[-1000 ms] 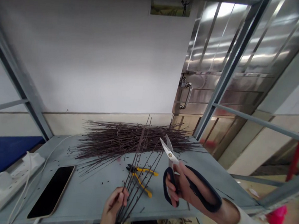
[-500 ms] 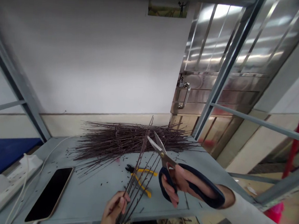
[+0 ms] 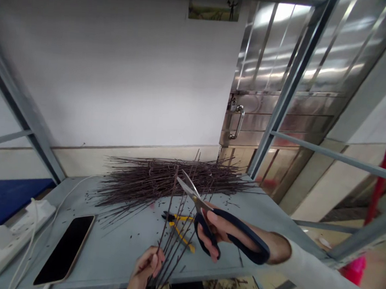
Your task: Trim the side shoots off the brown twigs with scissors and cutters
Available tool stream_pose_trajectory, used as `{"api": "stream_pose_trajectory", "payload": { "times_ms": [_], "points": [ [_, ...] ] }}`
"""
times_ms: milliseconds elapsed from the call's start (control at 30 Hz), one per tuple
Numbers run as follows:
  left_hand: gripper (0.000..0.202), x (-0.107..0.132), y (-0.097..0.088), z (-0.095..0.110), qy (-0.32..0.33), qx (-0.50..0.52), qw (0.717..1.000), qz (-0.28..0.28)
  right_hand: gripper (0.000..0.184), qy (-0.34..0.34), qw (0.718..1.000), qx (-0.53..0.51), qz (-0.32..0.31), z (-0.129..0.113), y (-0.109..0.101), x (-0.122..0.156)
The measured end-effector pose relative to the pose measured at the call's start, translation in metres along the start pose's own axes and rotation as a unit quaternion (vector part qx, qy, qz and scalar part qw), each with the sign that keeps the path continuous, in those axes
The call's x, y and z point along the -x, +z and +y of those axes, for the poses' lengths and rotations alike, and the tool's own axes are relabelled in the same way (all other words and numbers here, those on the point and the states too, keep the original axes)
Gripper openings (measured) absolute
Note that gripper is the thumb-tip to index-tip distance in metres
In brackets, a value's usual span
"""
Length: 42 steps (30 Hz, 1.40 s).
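My left hand [image 3: 148, 263] is closed around several thin dark twigs [image 3: 171, 245] near the front edge of the shelf; they fan upward and away from me. In my right hand [image 3: 213, 230] is a pair of scissors [image 3: 204, 207] with dark blue handles, fingers through the loops. Its blades are parted, and the tips lie close to the upper part of one upright twig; I cannot tell whether they touch it. Behind them a large pile of dark twigs [image 3: 164, 175] lies along the wall. Yellow-handled cutting pliers [image 3: 181, 232] rest on the shelf, partly hidden by the held twigs.
A phone [image 3: 65, 249] lies at the left on the grey shelf [image 3: 114, 249], beside a white power strip [image 3: 13, 237] with cables. Small twig bits are scattered about. Metal posts [image 3: 278, 98] frame the shelf; a steel door [image 3: 261, 78] stands behind at the right.
The scissors in my right hand have moved left, and their blades have closed a little. One twig in my left hand now stands apart, left of the others.
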<state>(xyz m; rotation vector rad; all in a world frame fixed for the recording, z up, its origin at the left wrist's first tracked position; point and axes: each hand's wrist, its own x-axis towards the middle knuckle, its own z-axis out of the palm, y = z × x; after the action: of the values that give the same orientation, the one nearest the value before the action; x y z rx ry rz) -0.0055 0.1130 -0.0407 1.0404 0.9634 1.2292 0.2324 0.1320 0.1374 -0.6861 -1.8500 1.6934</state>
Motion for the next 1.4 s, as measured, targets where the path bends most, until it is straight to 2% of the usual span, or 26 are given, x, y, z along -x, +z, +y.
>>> {"api": "stream_pose_trajectory", "payload": {
  "times_ms": [100,333,467,600,733,1000,1167,1400],
  "points": [
    [0.046,0.000,0.001,0.000,-0.002,-0.004,1.000,-0.004,0.041,0.006,0.999,-0.034,-0.017,-0.003,0.001,-0.002],
    [0.047,-0.001,-0.001,-0.002,-0.014,-0.018,1.000,-0.011,0.035,0.010,0.999,-0.042,-0.018,-0.018,0.005,-0.003],
    [0.048,0.000,0.000,0.000,-0.020,-0.023,0.999,-0.016,0.036,0.021,1.000,0.010,0.007,-0.029,0.011,-0.002],
    [0.048,0.001,0.001,0.002,-0.011,-0.022,1.000,-0.018,0.043,0.027,0.997,0.035,0.055,-0.030,0.016,-0.003],
    [0.046,0.003,0.001,0.000,-0.004,-0.012,1.000,-0.017,0.047,0.029,0.995,0.041,0.085,-0.020,0.020,-0.005],
    [0.043,0.005,0.000,-0.001,-0.020,0.051,0.998,0.013,0.050,0.067,0.986,-0.068,0.135,-0.001,0.028,0.000],
    [0.043,0.005,0.000,0.000,-0.018,0.063,0.998,0.017,0.051,0.062,0.972,-0.083,0.208,0.001,0.042,0.007],
    [0.046,0.004,0.002,0.004,-0.010,0.050,0.998,0.022,0.051,0.037,0.954,-0.114,0.275,0.048,0.060,0.024]
  ]
}}
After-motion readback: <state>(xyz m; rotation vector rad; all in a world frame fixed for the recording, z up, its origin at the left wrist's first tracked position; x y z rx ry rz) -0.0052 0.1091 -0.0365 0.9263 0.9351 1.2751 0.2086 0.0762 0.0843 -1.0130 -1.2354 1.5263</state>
